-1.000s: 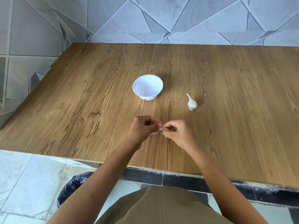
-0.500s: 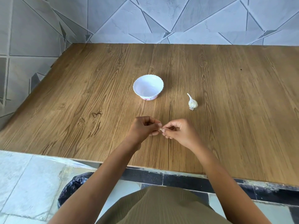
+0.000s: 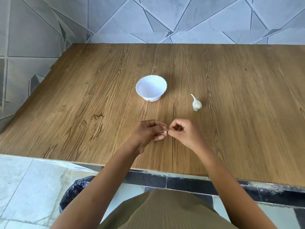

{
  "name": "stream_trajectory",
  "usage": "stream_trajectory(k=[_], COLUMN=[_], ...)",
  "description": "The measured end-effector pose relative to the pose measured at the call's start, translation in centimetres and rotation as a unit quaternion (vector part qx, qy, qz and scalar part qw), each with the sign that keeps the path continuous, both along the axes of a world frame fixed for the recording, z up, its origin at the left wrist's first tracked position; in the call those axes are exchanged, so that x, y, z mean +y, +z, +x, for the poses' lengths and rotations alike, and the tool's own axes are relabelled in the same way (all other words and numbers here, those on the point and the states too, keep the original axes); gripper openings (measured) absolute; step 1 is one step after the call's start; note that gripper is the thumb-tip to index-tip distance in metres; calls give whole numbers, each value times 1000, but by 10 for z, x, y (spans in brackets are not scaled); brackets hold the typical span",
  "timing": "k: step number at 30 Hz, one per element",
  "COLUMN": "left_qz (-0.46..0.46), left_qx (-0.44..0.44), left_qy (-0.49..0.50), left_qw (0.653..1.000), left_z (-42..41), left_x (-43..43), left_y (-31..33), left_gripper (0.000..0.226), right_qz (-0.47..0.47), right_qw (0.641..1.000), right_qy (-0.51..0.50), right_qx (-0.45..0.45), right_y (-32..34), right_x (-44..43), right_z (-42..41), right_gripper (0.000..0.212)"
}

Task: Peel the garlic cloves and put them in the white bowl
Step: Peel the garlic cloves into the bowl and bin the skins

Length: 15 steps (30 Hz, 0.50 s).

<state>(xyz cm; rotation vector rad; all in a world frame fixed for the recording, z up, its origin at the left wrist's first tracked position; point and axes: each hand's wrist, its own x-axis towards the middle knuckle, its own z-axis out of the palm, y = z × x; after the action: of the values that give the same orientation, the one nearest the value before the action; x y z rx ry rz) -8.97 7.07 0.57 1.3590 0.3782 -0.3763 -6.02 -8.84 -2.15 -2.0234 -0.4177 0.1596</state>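
Glossy bowl (image 3: 151,83), perhaps plastic; wood-grain table (image 3: 231,129).

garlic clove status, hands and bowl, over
Left hand and right hand both pinching one garlic clove. White bowl holds no cloves yet. Garlic bulb lies right of bowl, path clear.

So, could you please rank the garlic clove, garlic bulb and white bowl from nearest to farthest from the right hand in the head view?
1. garlic clove: pinched at the fingertips of the right hand.
2. garlic bulb: lying just beyond, slightly right.
3. white bowl: farther back, to the left.
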Motion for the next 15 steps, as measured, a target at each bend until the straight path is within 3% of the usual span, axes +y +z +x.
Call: stream_trajectory(k=[5, 11, 15], left_qz=[-34, -1, 41], left_qx=[14, -18, -66], left_qy=[-10, 25, 58], left_qw=[999, 1000, 995], left_z=[-1, -1, -2], left_x=[6, 10, 6], left_y=[1, -6, -6], left_gripper=[13, 11, 9], right_qz=[18, -26, -32], right_qw=[998, 997, 998], right_qy=[-53, -57, -45], right_qx=[3, -49, -30], right_y=[-12, -16, -12], right_x=[-6, 0, 4], right_z=[3, 1, -5], right_gripper=[14, 29, 9])
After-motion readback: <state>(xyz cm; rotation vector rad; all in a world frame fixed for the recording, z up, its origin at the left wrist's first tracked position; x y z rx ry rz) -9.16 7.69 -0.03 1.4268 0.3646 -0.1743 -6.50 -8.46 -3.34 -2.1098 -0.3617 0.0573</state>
